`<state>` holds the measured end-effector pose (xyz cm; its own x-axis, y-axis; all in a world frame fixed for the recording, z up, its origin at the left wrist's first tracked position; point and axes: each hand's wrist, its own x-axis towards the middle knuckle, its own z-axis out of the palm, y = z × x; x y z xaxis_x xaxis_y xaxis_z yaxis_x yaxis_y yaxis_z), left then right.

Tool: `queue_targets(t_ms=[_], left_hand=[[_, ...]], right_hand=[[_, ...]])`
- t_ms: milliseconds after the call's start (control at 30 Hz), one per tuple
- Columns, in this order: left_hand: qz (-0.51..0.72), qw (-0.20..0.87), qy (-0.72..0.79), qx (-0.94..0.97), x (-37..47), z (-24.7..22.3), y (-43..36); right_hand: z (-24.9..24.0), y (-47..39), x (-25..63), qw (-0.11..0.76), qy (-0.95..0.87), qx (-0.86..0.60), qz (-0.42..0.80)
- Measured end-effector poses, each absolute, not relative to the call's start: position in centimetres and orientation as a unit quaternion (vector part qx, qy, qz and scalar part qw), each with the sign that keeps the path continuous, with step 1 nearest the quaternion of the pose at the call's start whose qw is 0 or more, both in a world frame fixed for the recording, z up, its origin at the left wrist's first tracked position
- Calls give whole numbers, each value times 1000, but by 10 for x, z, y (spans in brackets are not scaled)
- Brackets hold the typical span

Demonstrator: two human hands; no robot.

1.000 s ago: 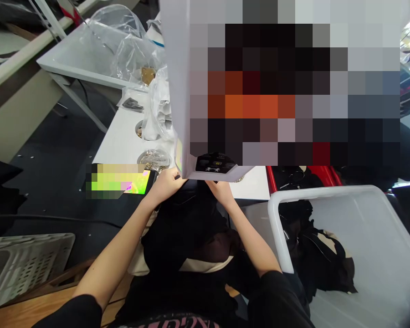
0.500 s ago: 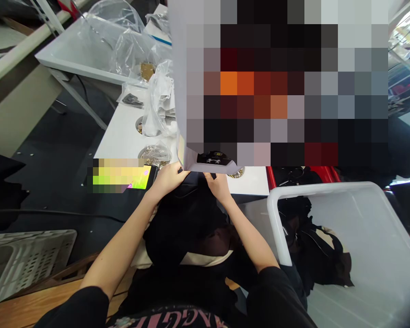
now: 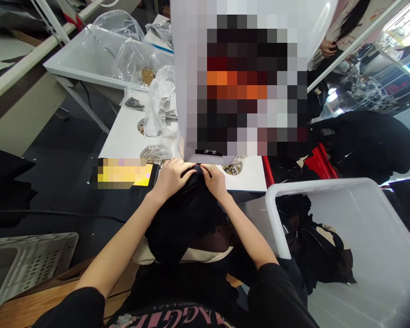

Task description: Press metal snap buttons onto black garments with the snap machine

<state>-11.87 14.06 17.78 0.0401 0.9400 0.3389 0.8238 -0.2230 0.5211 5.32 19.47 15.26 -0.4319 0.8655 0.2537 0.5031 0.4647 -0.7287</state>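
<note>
A black piece of fabric with cream and dark brown parts lies across my lap and rises to the table edge. My left hand pinches its upper edge between thumb and fingers. Close beside it, my right hand pinches the same edge, the fingertips of both hands almost meeting. Just beyond them stands the white base of a machine or housing, its upper part blurred out. Round wells of small metal pieces sit in the table, one left and one right of the hands.
A phone with a lit screen lies left of my left hand. A white bin holding dark fabric pieces stands at my right. Plastic bags lie on the far white table. A perforated crate is at lower left.
Both hands have drawn closer together, and the fabric edge now shows raised between their fingertips. The camera view has shifted slightly.
</note>
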Motion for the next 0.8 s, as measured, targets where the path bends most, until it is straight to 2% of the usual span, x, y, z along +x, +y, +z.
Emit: queue_targets(t_ms=[200,367,433,567,800], left_hand=[[345,123,604,708,-118,180,140],[384,307,616,616,-122,184,151],[375,342,625,593,-124,183,158],[364,362,622,592,-127,178,165],[381,325,647,575,-122,171,164]], right_hand=[[165,204,55,297,-795,-399,347],[176,215,59,262,-790,-380,404],[179,219,60,249,-785,-375,426],[180,222,61,236,-767,-388,454],[173,217,54,256,-735,-426,461]])
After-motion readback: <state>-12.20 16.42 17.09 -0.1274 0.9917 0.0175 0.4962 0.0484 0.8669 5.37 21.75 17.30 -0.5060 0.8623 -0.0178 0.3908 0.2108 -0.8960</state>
